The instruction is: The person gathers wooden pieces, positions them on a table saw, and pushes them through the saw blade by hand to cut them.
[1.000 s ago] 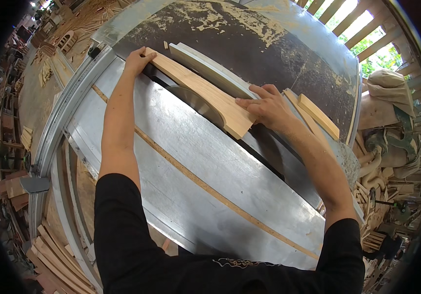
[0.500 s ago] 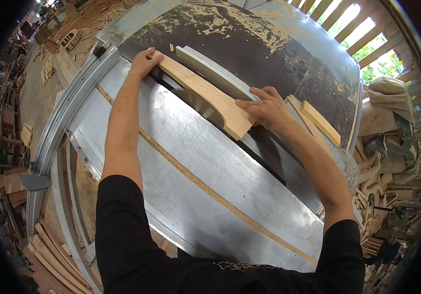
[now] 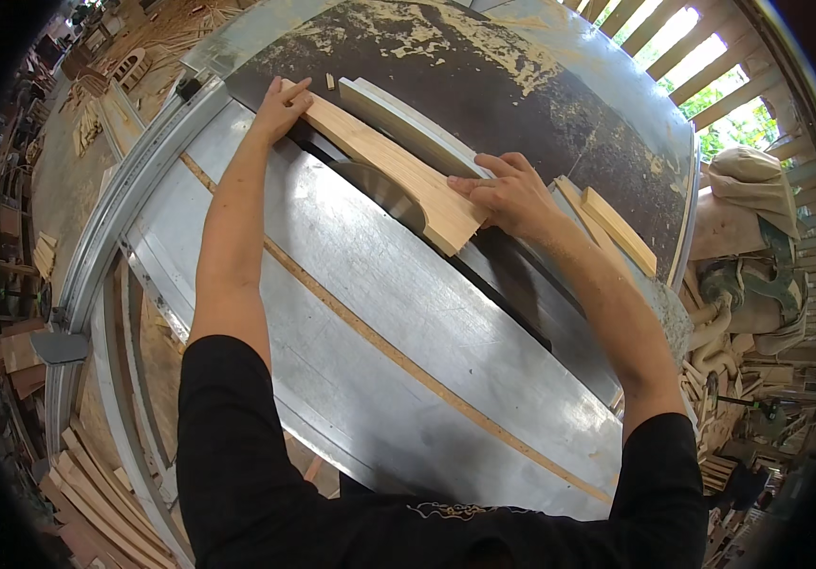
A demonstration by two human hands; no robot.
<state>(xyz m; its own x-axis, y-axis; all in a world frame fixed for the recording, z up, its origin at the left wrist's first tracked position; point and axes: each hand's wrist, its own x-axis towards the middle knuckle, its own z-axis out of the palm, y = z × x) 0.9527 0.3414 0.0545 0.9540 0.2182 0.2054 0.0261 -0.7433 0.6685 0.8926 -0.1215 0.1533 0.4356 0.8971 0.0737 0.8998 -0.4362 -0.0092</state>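
Observation:
A pale wooden board (image 3: 384, 152) with a curved near edge lies along the fence (image 3: 413, 135) of a table saw. Right beside that curved edge, the round saw blade (image 3: 381, 194) stands up out of its slot. My left hand (image 3: 282, 110) grips the far left end of the board, its fingers bent around the end. At the near right end, my right hand (image 3: 510, 197) holds the board with its fingers next to the fence, some of them hidden behind the hand. Both forearms reach across the shiny metal saw table (image 3: 370, 294).
Two narrow wood strips (image 3: 621, 232) lie on the dark, worn tabletop (image 3: 579, 133) right of the fence, and a small offcut (image 3: 329, 82) sits near its far end. A metal rail (image 3: 133, 190) borders the left side. Curved wood pieces (image 3: 104, 517) are stacked at lower left.
The board has slid slightly away and to the left along the fence and blade. Both hands have moved with it, still holding its ends.

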